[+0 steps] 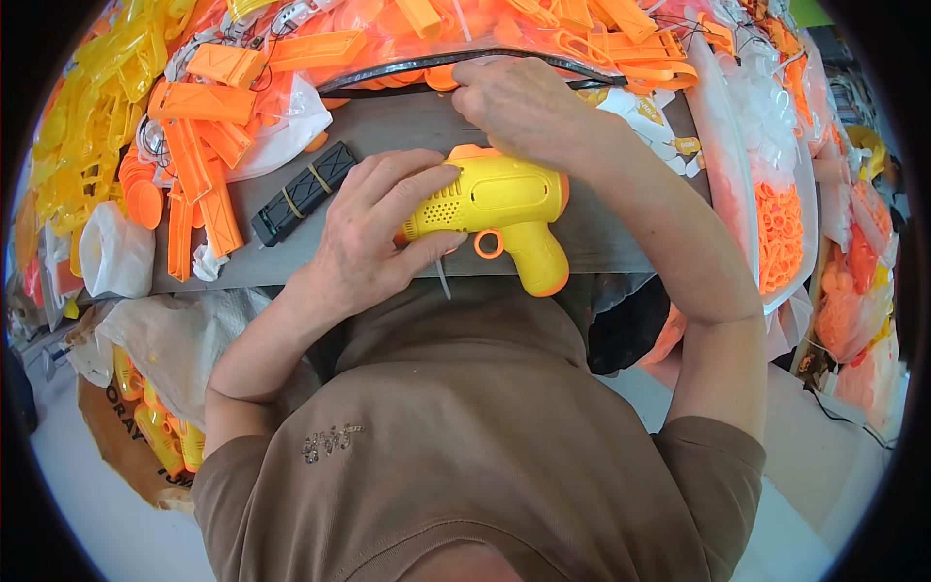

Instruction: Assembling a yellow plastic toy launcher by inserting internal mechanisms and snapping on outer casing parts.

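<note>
A yellow toy gun (504,199) with an orange trigger and orange trim lies on its side at the near edge of the grey table. My left hand (373,218) is closed around its front end, thumb below and fingers on top. Beyond the gun, my right hand (519,102) reaches to the far edge of the work area. Its fingers are curled together beside a round orange piece (442,78); whatever they pinch is hidden. Left of my left hand lies a black bar-shaped bundle (304,194) with a yellowish band around it.
Orange plastic parts (199,145) pile up at the left and back, with yellow parts (102,97) farther left. At the right stands a white bin (742,184) holding small orange rings (779,238). Below left, a bag (112,427) contains yellow-and-orange pieces. Small stickers (655,121) lie at the back right.
</note>
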`<act>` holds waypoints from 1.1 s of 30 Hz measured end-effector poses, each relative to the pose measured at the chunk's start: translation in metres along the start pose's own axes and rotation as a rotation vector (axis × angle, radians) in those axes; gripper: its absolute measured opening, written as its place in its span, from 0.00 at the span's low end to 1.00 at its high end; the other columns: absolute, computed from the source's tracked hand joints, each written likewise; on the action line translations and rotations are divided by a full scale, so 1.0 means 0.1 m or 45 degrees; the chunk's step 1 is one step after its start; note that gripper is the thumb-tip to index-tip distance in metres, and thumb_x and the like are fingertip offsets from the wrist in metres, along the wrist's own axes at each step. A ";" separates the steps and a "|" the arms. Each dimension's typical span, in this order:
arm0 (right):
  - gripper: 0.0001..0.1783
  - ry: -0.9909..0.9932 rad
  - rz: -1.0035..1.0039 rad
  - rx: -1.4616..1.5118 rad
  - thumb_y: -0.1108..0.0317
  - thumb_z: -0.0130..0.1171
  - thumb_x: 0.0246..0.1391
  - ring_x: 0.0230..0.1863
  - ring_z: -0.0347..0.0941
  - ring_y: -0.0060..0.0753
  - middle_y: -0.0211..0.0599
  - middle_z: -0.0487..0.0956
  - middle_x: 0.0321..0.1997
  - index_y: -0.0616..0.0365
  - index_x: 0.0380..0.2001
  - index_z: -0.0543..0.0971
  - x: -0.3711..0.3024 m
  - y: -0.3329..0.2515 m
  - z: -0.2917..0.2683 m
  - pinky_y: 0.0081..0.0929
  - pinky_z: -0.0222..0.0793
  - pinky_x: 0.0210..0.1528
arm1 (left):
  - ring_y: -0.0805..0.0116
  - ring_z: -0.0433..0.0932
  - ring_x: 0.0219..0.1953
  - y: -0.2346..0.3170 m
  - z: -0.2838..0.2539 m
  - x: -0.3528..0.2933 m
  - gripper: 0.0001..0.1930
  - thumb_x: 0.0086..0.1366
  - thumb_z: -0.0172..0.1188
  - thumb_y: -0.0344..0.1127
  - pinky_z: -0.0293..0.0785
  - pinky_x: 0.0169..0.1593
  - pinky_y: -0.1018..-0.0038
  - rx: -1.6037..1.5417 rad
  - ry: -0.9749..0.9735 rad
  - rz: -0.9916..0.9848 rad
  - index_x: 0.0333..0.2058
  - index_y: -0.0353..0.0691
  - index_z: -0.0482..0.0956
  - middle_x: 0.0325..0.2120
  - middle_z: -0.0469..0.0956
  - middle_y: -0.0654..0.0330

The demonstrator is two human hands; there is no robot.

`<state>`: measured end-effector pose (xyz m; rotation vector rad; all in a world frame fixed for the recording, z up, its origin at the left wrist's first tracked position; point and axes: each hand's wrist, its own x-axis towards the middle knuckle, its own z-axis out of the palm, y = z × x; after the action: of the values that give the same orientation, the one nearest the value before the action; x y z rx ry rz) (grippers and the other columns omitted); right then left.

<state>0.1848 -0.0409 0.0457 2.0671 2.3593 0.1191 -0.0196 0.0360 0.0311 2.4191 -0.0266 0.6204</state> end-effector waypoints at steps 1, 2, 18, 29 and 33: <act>0.04 0.001 -0.003 0.003 0.76 0.57 0.42 0.35 0.74 0.40 0.38 0.73 0.30 0.64 0.25 0.75 0.02 0.03 0.03 0.34 0.71 0.34 | 0.55 0.72 0.43 -0.01 -0.01 0.00 0.26 0.45 0.69 0.34 0.69 0.46 0.65 -0.018 -0.005 -0.006 0.45 0.35 0.74 0.43 0.73 0.53; 0.05 0.000 -0.045 -0.014 0.76 0.56 0.41 0.35 0.74 0.40 0.39 0.73 0.31 0.65 0.26 0.75 0.02 0.06 0.06 0.34 0.72 0.35 | 0.55 0.72 0.43 -0.01 -0.01 0.00 0.26 0.45 0.69 0.34 0.69 0.46 0.65 -0.036 -0.011 -0.011 0.45 0.35 0.74 0.43 0.73 0.52; 0.06 0.397 0.011 1.116 0.76 0.56 0.51 0.29 0.72 0.33 0.36 0.75 0.28 0.61 0.35 0.74 -0.47 -0.37 -0.58 0.26 0.67 0.31 | 0.78 0.73 0.26 0.26 -0.31 0.21 0.12 0.57 0.65 0.35 0.70 0.31 0.80 -0.707 0.009 -0.422 0.33 0.32 0.75 0.25 0.77 0.60; 0.22 0.645 0.317 0.975 0.73 0.67 0.39 0.34 0.73 0.41 0.41 0.76 0.36 0.62 0.41 0.74 -0.83 -0.87 -0.31 0.29 0.70 0.34 | 0.82 0.63 0.18 0.43 -0.09 0.08 0.07 0.62 0.58 0.28 0.60 0.21 0.82 -1.033 0.096 -0.722 0.26 0.34 0.72 0.14 0.68 0.64; 0.22 0.725 0.362 0.763 0.76 0.66 0.40 0.34 0.73 0.42 0.41 0.75 0.36 0.63 0.42 0.74 -0.83 -0.81 -0.34 0.30 0.70 0.33 | 0.75 0.69 0.22 0.28 -0.13 0.09 0.07 0.58 0.62 0.30 0.66 0.26 0.79 -0.562 -0.037 -0.371 0.30 0.34 0.73 0.21 0.73 0.59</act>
<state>0.1142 -0.1354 0.0714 2.9915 2.6090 -0.0084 -0.0220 0.0219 0.0600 1.9557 0.1584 0.3954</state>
